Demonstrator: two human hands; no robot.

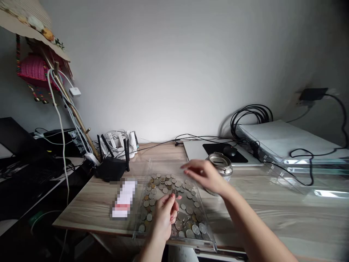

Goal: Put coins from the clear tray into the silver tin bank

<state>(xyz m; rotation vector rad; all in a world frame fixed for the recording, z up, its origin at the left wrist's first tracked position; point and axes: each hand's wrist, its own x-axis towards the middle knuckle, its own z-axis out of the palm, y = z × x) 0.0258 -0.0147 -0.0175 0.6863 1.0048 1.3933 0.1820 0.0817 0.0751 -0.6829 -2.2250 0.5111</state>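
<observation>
My left hand (165, 213) is closed over the clear plastic tray (174, 165), pinching a coin (175, 193) between thumb and fingers; whether more coins sit behind it, I cannot tell. Silver and brassy coins (195, 229) lie scattered across the tray, thickest near its front right corner. Above the tray's right side my right hand (203, 175) is held with its fingers stretched out and slightly blurred, and no object shows in them. Just behind that hand stands a round jar (226, 170) with a metal lid that has a slot; the forearm and hand partly cover it.
A black router (111, 169) with antennas and a blurred-out paper (124, 199) are on the left of the desk. A mouse (229, 150) rests on a black pad (211, 148) behind the jar. Cables run along the wall to a clear stand (308, 174) at right.
</observation>
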